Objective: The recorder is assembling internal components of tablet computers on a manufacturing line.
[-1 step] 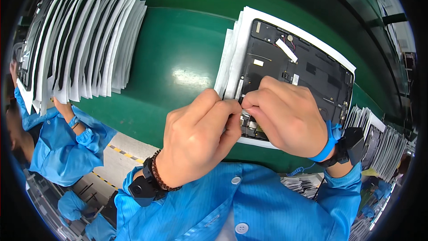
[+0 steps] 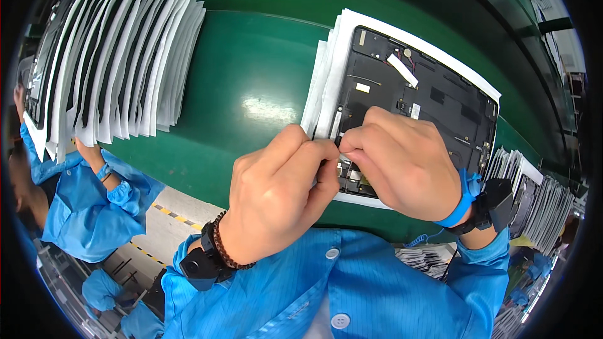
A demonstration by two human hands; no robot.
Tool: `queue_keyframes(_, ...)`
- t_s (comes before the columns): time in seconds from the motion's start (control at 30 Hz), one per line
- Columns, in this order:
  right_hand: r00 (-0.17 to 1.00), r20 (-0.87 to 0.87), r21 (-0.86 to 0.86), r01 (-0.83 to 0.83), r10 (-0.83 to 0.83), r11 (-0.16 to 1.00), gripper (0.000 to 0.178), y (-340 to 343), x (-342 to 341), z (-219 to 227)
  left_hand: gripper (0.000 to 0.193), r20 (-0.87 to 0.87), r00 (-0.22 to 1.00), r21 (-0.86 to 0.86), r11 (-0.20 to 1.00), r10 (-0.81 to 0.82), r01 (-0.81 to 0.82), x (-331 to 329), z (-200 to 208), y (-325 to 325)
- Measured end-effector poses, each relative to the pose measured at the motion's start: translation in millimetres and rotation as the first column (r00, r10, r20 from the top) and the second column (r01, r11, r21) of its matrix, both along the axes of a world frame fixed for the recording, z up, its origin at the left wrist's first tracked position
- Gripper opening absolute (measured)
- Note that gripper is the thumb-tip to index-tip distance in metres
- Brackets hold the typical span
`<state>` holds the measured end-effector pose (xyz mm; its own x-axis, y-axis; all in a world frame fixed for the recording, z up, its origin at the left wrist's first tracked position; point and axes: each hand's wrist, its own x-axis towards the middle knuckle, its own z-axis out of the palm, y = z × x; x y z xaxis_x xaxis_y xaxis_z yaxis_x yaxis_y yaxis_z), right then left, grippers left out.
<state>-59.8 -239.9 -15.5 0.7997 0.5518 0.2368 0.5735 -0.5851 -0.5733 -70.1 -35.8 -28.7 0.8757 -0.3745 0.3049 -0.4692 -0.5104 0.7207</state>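
A black tablet housing [image 2: 433, 119], its inner side facing up with small parts and white labels on it, lies on white sheets [image 2: 321, 88] stacked on the bench. Over the housing's near left edge, my left hand [image 2: 276, 194] is closed in a pinch. My right hand [image 2: 402, 163] pinches right beside it, the fingertips of both hands almost meeting. Whatever sits between the fingers is too small or hidden to make out. A white strip [image 2: 402, 70] lies slantwise near the housing's far side. My right hand hides part of the housing's near half.
On the left of the green bench [image 2: 245, 63] stands a tall stack of housings layered with white sheets [image 2: 132, 56]. A co-worker in blue [image 2: 94, 207] is beside it. More layered stacks [image 2: 546, 207] stand at the right. A blue coiled cord [image 2: 424, 238] hangs near my right wrist.
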Motion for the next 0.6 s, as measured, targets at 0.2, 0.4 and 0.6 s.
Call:
queue_keyframes(0.2,0.999,0.036,-0.020,0.024,-0.023,1.000,0.017,2,-1,-2,0.021,-0.087,0.995,-0.003,0.999,0.041,-0.041,-3,5,-5)
queue_keyframes(0.4,1.000,0.014,0.015,0.028,-0.028,0.999,0.017,3,0,-2,0.020,-0.151,0.985,-0.005,0.997,0.078,-0.080,-5,10,-9)
queue_keyframes(0.6,0.999,0.038,-0.041,0.040,-0.039,0.998,0.018,4,-1,-5,0.018,-0.176,0.980,0.042,0.995,0.096,-0.090,-5,14,-13)
